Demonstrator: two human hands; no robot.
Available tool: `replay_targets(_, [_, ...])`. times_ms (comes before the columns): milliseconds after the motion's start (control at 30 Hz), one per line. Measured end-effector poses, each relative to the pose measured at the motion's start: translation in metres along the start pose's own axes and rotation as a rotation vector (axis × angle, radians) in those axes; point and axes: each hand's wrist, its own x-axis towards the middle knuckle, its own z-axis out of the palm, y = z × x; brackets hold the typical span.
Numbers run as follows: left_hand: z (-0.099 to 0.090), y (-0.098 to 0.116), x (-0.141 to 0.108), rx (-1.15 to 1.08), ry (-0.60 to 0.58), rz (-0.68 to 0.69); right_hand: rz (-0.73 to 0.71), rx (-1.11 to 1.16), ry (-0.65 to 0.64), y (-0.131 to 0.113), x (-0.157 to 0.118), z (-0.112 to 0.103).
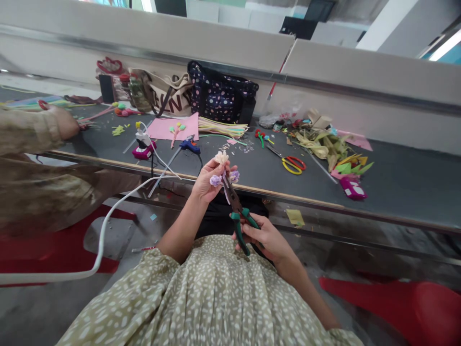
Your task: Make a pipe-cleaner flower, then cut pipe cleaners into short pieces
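Pinched in my left hand (208, 181) is a small craft flower (221, 157) with a cream, fluffy head and purple tufts on both sides. My right hand (264, 236) grips long-nose pliers (234, 199) by their green handles. The dark jaws of the pliers point up and touch the flower's lilac stem just below the head. The handles stand somewhat apart; whether the jaws are clamped on the stem I cannot tell. Both hands are in front of the table edge, above my lap.
On the table (406, 178) lie a blue glue gun (190, 146), scissors (290, 162), pipe cleaners (223, 129) and a pink sheet (158, 129). Bags (221, 91) stand against the partition. A white cable (108, 216) hangs at the left. A co-worker's hand (63, 121) rests at the far left.
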Motion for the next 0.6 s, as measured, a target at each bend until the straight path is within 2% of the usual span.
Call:
replay_targets(133, [-0.0044,0.0001,0.0007,0.021,-0.045,0.013,0.006,-0.018,0.005,-0.0001,0.0012,-0.0007])
replay_targets(367, [-0.004,0.0026,0.0006,0.041,-0.018,-0.032,0.004,-0.039,-0.019,0.002,-0.0005,-0.0031])
replay_targets(600, [-0.0051,0.0052,-0.0006,0.085,-0.067,-0.049,0.008,-0.052,-0.008,0.0029,0.0001,-0.0022])
